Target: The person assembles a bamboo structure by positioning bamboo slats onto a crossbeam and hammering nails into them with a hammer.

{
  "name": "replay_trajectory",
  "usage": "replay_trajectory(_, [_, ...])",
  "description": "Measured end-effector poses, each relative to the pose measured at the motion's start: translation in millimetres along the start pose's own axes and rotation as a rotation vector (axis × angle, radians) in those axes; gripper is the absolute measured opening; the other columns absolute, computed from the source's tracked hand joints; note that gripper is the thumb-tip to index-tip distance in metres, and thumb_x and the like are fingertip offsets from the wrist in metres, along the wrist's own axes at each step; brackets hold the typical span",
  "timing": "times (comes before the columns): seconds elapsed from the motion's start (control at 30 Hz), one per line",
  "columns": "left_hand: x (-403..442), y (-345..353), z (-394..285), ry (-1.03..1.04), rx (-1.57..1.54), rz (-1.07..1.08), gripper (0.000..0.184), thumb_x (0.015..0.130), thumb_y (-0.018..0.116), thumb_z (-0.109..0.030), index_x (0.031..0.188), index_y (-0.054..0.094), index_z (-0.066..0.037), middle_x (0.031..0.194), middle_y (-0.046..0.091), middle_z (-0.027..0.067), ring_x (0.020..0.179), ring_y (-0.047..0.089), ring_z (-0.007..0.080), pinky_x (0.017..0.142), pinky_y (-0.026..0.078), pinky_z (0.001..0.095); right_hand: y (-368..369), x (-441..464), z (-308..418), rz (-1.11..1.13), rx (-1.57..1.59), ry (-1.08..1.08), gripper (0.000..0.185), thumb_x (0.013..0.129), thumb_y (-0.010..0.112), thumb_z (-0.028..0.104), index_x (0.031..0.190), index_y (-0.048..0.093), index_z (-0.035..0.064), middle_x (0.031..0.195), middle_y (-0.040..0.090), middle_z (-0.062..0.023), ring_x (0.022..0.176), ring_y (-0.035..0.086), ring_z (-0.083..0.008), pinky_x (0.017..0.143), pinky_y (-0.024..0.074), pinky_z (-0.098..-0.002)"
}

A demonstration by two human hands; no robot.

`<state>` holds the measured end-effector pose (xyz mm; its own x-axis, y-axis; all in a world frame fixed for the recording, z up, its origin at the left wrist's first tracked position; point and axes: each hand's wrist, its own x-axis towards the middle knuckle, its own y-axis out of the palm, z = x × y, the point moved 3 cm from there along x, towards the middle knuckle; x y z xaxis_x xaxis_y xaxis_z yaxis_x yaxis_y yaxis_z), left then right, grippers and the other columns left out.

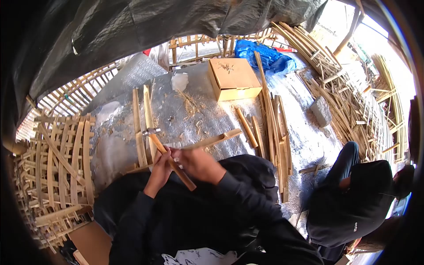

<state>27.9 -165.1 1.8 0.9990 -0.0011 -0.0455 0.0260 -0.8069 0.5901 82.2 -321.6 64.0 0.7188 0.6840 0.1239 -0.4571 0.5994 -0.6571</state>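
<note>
A hammer (159,145) with a metal head and a wooden handle lies slantwise between my two hands, its head up and to the left. My left hand (162,167) is closed around the handle below the head. Close beside it, my right hand (197,162) is closed near the handle and hides what its fingers hold. Just beyond my right hand, a split bamboo piece (216,139) points up to the right. Two long bamboo strips (138,128) lie on the silver sheet ahead of my left hand.
A cardboard box (234,75) stands ahead, with a blue plastic sheet (265,56) behind it. Bamboo strips (269,119) lie to its right, near a grey block (321,111). A woven bamboo lattice (62,159) is at left. Another person (357,203) in dark clothes sits at right.
</note>
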Motion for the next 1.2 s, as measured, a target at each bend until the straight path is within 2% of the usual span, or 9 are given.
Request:
replay_trajectory(0.2, [12,-9,2,-0.106,0.088,-0.061,0.038,0.111,0.043,-0.036,0.107,0.063,-0.004,0.100,0.072,0.0114,0.099,0.071,0.0230,0.081,0.053,0.0390,-149,143,-148,-0.440,-0.366,-0.067,0.009,0.081,0.063,0.005,0.081,0.072,0.0047,0.073,0.069,-0.0212,0.071,0.070,-0.0411,0.066,0.0554,-0.0473])
replay_trajectory(0.23, [15,-13,8,-0.129,0.126,-0.039,0.025,0.111,0.046,-0.034,0.113,0.050,-0.009,0.100,0.070,0.0123,0.095,0.070,0.0241,0.078,0.054,0.0407,-174,167,-183,-0.458,-0.488,-0.095,0.011,0.084,0.062,0.005,0.081,0.073,0.0051,0.073,0.069,-0.0208,0.071,0.071,-0.0399,0.065,0.0557,-0.0444])
replay_trajectory(0.4, [23,-13,14,-0.166,0.070,0.006,0.027,0.111,0.051,-0.036,0.110,0.050,-0.009,0.089,0.068,0.0138,0.084,0.070,0.0261,0.076,0.055,0.0389,-256,250,-346,-0.434,-0.786,0.246,0.020,0.091,0.058,0.011,0.093,0.074,-0.0002,0.095,0.072,-0.0294,0.092,0.071,-0.0489,0.076,0.0564,-0.0600])
replay_trajectory(0.47, [26,-1,2,-0.179,0.085,0.045,0.026,0.111,0.051,-0.034,0.108,0.047,-0.009,0.085,0.065,0.0140,0.082,0.069,0.0271,0.079,0.055,0.0421,-267,259,-346,-0.654,-0.663,0.341,0.015,0.079,0.063,0.006,0.077,0.077,0.0109,0.086,0.075,-0.0189,0.081,0.074,-0.0370,0.071,0.0585,-0.0480])
replay_trajectory(0.57, [29,3,-6,-0.252,0.122,0.059,0.024,0.110,0.053,-0.032,0.106,0.045,-0.009,0.084,0.063,0.0139,0.082,0.068,0.0280,0.082,0.054,0.0453,-267,282,-363,-0.550,-0.724,0.304,0.008,0.076,0.072,0.007,0.079,0.079,0.0098,0.081,0.074,-0.0184,0.080,0.074,-0.0355,0.072,0.0585,-0.0444])
replay_trajectory(0.67, [31,1,-4,-0.220,0.046,0.116,0.027,0.108,0.055,-0.035,0.105,0.045,-0.010,0.082,0.062,0.0142,0.084,0.067,0.0285,0.082,0.053,0.0439,-259,289,-359,-0.496,-0.674,0.300,0.006,0.083,0.070,0.013,0.082,0.076,0.0120,0.093,0.074,-0.0168,0.096,0.072,-0.0392,0.082,0.0576,-0.0518])
replay_trajectory(0.9, [30,-3,-1,-0.290,0.001,0.052,0.027,0.109,0.054,-0.036,0.106,0.046,-0.011,0.079,0.062,0.0129,0.084,0.066,0.0271,0.079,0.051,0.0408,-256,318,-403,-0.498,-0.630,0.217,0.017,0.088,0.060,0.011,0.083,0.072,-0.0015,0.090,0.072,-0.0285,0.084,0.072,-0.0463,0.074,0.0577,-0.0577])
replay_trajectory(1.13, [31,-8,0,-0.210,0.008,0.089,0.026,0.111,0.050,-0.036,0.106,0.047,-0.010,0.077,0.061,0.0119,0.082,0.066,0.0262,0.080,0.051,0.0411,-261,318,-391,-0.524,-0.642,0.348,0.011,0.081,0.063,0.004,0.076,0.072,0.0003,0.086,0.071,-0.0267,0.088,0.072,-0.0448,0.075,0.0575,-0.0546])
replay_trajectory(1.2, [30,-9,1,-0.203,0.007,0.099,0.025,0.111,0.049,-0.036,0.106,0.047,-0.011,0.076,0.060,0.0116,0.082,0.066,0.0262,0.081,0.052,0.0414,-268,317,-396,-0.687,-0.583,0.240,0.006,0.069,0.074,0.002,0.070,0.071,0.0066,0.078,0.072,-0.0192,0.079,0.073,-0.0379,0.069,0.0565,-0.0443])
